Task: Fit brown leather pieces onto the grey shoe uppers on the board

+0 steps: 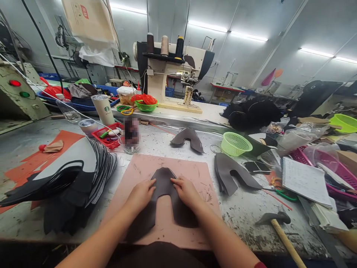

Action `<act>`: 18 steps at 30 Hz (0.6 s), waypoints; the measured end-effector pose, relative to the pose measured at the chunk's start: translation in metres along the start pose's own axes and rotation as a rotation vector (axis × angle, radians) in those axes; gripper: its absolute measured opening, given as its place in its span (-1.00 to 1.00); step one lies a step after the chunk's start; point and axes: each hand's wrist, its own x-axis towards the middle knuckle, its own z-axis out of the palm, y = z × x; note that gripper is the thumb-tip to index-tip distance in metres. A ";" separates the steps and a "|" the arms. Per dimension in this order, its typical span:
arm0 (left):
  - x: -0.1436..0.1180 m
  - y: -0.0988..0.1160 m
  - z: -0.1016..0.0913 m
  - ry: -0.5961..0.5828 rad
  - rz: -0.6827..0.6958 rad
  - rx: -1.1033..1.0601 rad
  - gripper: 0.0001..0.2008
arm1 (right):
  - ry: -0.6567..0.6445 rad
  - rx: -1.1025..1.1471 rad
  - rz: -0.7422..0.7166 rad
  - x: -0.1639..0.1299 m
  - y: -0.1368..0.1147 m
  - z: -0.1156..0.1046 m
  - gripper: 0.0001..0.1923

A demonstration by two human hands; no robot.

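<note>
Grip: both hands pressed flat on one dark brown leather piece [164,186]; neither hand was closed around it.
Left hand: the left hand [141,194] lay on the left side of the piece, fingers bent a little, tips on the leather.
Right hand: the right hand [187,192] lay on the right side, fingers resting on the leather near the top curve.
Leather piece: it was shaped like an upside-down U, with two legs that ran down toward the person. It lay flat on a pink mat [200,175].
Mat: the pink mat sat on the grey worktable [245,212], right in front of the person.
Left side: a big stack of black and grey cut pieces [80,175] sat fanned out, just beside the mat.
Right side: a small pile of the same brown shapes [231,176] lay close to the mat. One more brown shape [188,138] lay farther back.
Hammer: a hammer [275,219] with a wooden handle lay near the front edge, to the right.
Baskets: a small green basket [236,143] sat behind the brown pile. A red tray [107,134] sat near a white cup [103,108].
Notebook: a spiral notebook [305,181] lay far to the right.
Back: a cream sewing machine [170,70] with thread spools on top stood on the next table.
</note>
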 end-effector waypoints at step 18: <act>0.042 0.043 0.024 0.004 0.312 0.359 -0.60 | 0.048 0.268 0.303 -0.066 0.011 -0.018 -0.72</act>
